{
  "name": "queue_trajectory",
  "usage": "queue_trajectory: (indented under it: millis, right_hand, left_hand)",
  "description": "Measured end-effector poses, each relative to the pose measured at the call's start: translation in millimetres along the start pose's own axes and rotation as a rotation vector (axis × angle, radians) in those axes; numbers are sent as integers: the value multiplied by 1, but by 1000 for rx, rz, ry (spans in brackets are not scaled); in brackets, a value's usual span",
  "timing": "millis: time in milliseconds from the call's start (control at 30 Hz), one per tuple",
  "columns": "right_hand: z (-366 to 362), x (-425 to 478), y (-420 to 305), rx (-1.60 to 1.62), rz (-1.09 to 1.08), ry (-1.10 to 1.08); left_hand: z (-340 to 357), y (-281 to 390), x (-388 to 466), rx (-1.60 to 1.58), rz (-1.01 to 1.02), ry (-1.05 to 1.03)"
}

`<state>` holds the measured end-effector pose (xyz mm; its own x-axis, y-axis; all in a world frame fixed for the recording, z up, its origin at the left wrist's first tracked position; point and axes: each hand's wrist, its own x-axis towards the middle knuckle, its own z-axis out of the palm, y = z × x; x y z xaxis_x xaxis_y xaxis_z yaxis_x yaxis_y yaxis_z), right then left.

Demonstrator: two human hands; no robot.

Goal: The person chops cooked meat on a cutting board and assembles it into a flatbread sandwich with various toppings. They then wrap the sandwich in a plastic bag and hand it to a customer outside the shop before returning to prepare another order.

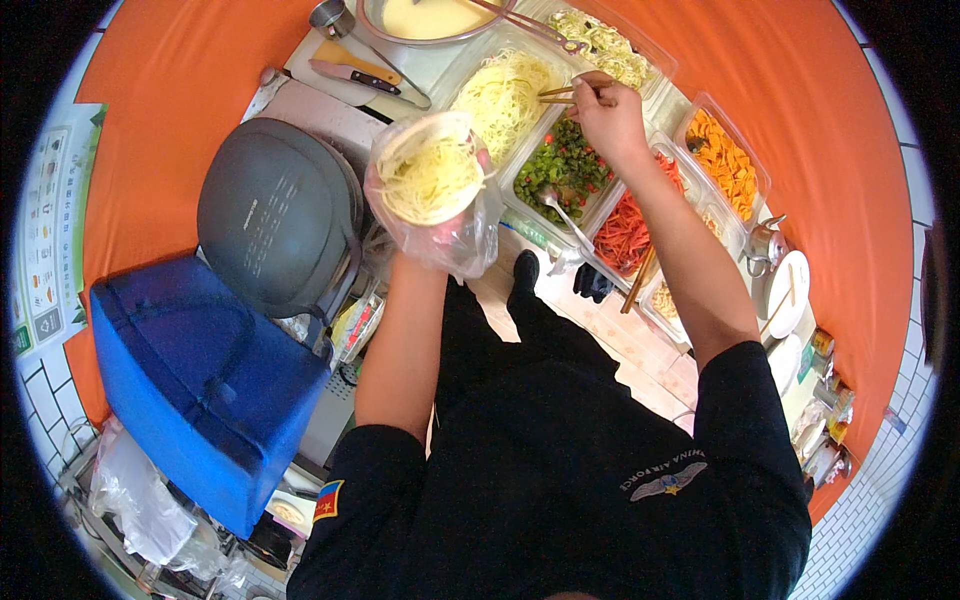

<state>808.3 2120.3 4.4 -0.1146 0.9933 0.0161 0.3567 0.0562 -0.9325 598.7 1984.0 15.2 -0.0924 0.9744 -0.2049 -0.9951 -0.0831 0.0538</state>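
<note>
My left hand [444, 234], partly hidden by a clear plastic bag [480, 251], holds up a pale round wrap [442, 120] with pale yellow shreds [431, 180] inside. In my right hand [609, 116] is a pair of wooden chopsticks [559, 95], their tips at a clear tub of shredded pale yellow vegetable [506, 97]. Just below that tub is one of chopped green vegetable with red bits [559, 169], a metal spoon [566, 214] resting in it. Red shreds [622, 232] fill the tub beside it, with other wooden chopsticks [637, 281] across its edge.
A dark electric griddle [274, 217] and a blue insulated box [202, 375] stand at left. Behind are a knife [360, 77], a metal ladle [332, 19] and a bowl of pale yellow batter [431, 19]. At right are a tub of orange pieces [724, 161], a metal pot [765, 244] and a white lid [787, 292].
</note>
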Motion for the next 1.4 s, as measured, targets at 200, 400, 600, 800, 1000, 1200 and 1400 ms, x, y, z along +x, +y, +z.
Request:
queue_trajectory:
  millis: [200,400,600,800,1000,1200,1400]
  right_hand:
    - [6,-25,-41,278,79,-64]
    - [8,-19,-20,411,122,52]
    - [-21,-24,-34,504,179,142]
    - [-52,-25,-86,416,-56,83]
    - [-70,-34,-164,353,-247,-36]
    - [-20,-42,-148,365,-80,-198]
    - [-41,-41,-176,287,-84,-192]
  left_hand:
    - [-2,-1,-18,-5,-91,33]
    - [2,7,-12,-32,-218,-187]
    - [-1,6,12,-7,-12,17]
    - [5,13,47,90,64,116]
    - [18,4,69,70,57,69]
    - [33,-10,72,228,174,15]
    - [13,-7,60,48,52,22]
